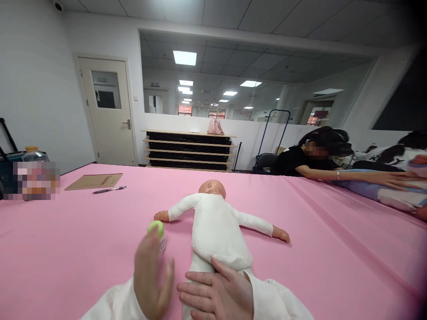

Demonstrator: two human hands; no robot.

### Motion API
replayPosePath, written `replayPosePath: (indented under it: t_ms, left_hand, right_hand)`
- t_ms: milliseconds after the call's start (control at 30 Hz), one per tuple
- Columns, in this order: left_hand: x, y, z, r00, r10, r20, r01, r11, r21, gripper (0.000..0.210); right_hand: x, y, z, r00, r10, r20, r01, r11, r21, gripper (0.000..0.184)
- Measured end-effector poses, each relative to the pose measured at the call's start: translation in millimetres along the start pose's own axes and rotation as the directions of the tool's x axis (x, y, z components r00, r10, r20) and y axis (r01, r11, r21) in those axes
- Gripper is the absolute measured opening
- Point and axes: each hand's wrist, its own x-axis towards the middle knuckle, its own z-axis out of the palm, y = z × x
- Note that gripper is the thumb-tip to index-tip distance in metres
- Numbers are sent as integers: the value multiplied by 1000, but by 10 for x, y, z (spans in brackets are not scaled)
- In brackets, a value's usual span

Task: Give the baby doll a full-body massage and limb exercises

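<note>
On the pink-covered table lies a baby doll [218,226] with a white cloth body, its head pointing away from me and both arms spread out. My right hand [218,291] is over the doll's legs, palm turned up, fingers stretched and nothing in it. To its left, my left hand [151,271] is raised with fingers extended and thumb apart; it is slightly blurred and holds nothing I can see. Just behind the left hand stands a small jar with a green lid [156,229], partly hidden by the fingers, near the doll's hand.
A brown notebook [95,181] and a pen [109,190] lie at the far left of the pink cloth [83,235]. A blurred-out bottle [35,173] stands at the left edge. At the right, a person in black [300,160] reaches over bundled fabric [367,186].
</note>
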Motion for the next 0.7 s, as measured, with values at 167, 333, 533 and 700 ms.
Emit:
replayPosePath:
  t_ms: [167, 333, 533, 700]
  left_hand:
    - [-391, 372, 160, 887, 363, 284, -284, 916, -282, 34]
    - [-464, 265, 269, 812, 473, 343, -362, 868, -339, 31]
    - [-301, 159, 218, 594, 709, 380, -647, 702, -299, 31]
    - [-122, 281, 219, 646, 757, 97, -744, 653, -142, 22]
  right_hand:
    - [77, 28, -87, 1000, 20, -9, -19, 997, 78, 56]
    - [93, 19, -161, 997, 61, -38, -52, 978, 200, 69]
    - [119, 37, -226, 987, 125, 97, -145, 961, 234, 77]
    - [150, 59, -238, 987, 17, 157, -76, 925, 374, 54]
